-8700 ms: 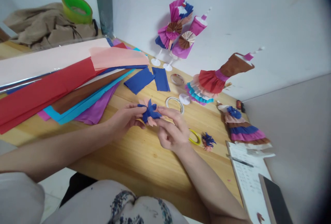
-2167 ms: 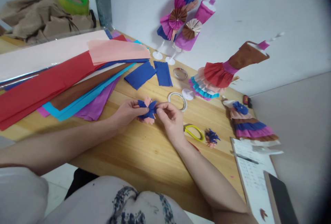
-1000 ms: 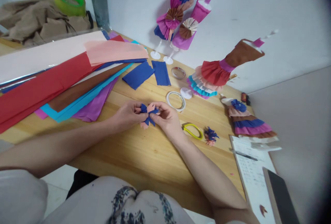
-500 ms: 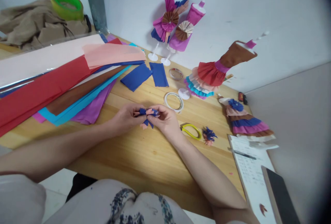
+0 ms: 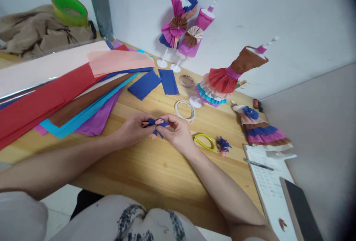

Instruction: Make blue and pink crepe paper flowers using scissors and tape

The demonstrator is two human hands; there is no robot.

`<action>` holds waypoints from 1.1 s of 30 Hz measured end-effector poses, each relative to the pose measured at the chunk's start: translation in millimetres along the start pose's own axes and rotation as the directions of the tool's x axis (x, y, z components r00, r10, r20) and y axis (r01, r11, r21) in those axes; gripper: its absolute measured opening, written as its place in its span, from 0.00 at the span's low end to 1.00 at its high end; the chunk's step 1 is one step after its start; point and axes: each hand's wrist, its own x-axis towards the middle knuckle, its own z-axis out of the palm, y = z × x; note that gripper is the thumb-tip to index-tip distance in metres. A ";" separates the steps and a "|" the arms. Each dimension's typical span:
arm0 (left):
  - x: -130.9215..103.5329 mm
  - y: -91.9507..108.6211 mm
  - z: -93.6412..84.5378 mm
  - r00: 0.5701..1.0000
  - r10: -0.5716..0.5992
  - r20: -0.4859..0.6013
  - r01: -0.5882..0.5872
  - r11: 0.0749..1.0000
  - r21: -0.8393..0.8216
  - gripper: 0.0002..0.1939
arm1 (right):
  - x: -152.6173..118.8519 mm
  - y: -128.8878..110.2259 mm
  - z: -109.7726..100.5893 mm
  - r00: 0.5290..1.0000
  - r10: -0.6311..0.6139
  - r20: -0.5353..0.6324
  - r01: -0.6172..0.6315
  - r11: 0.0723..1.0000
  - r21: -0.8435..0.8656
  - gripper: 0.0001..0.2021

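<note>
Between both hands, above the wooden table (image 5: 155,170), is a small blue and pink paper piece (image 5: 157,123) with strips hanging below it. My left hand (image 5: 138,126) pinches its left side, fingers closed. On its right side, my right hand (image 5: 178,131) holds it with thumb and fingers closed, the two hands nearly touching. Yellow-handled scissors (image 5: 205,141) lie just right of my right hand, next to a finished-looking blue and pink fringed bunch (image 5: 223,145). A white tape roll (image 5: 185,111) lies behind my right hand.
Coloured paper sheets (image 5: 66,96) spread at the left. Two blue pieces (image 5: 144,84) and a clear tape roll (image 5: 186,81) lie behind. Paper-dressed mannequins (image 5: 248,63) stand by the wall. A notebook (image 5: 267,181) and a dark device (image 5: 302,209) are at the right.
The view has shifted slightly. Both hands stay together around the paper piece, with only slight finger movement.
</note>
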 end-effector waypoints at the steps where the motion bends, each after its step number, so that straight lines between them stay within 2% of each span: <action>1: 0.2 -1.0 -0.1 1.000 -0.017 -0.007 0.017 1.000 -0.009 0.05 | 0.1 1.0 -0.1 1.000 -0.008 -0.018 0.008 1.000 -0.021 0.05; 8: 1.3 -7.1 0.5 0.999 -0.048 -0.002 0.048 0.999 -0.012 0.06 | -1.2 2.2 -4.8 0.999 -0.012 -0.032 0.003 0.964 -0.266 0.02; 10: 2.0 -7.8 0.7 0.999 -0.050 0.001 0.050 0.999 -0.006 0.06 | -1.7 3.5 -4.2 1.000 -0.010 -0.018 0.004 0.958 -0.286 0.01; 16: 3.3 -2.1 -2.6 0.995 -0.035 0.092 0.039 0.998 -0.039 0.07 | 0.2 8.1 0.0 0.993 0.093 0.075 -0.087 0.993 -0.085 0.05; 21: 2.1 5.6 -5.6 0.988 0.073 0.137 -0.061 0.994 -0.093 0.09 | 4.5 8.3 -1.5 0.998 0.060 0.027 -0.060 0.998 -0.007 0.02; 24: 3.4 3.3 -4.2 0.990 0.096 0.107 -0.072 0.975 -0.212 0.06 | 5.7 8.4 -1.6 0.998 0.057 0.009 -0.057 0.998 0.035 0.03; 27: 5.4 -1.2 -2.3 0.994 0.090 0.063 -0.063 0.936 -0.346 0.14 | 5.4 8.1 -1.1 0.998 0.059 0.006 -0.059 0.996 0.060 0.03; 31: 5.7 -2.7 -1.2 0.992 0.072 0.109 -0.032 0.944 -0.328 0.08 | 5.0 7.1 0.1 0.997 0.071 -0.002 -0.070 0.995 0.070 0.04; 33: 5.0 -2.7 -0.8 0.993 0.049 0.108 -0.012 0.948 -0.319 0.09 | 4.5 6.3 1.9 0.998 0.056 0.021 -0.058 0.995 0.083 0.03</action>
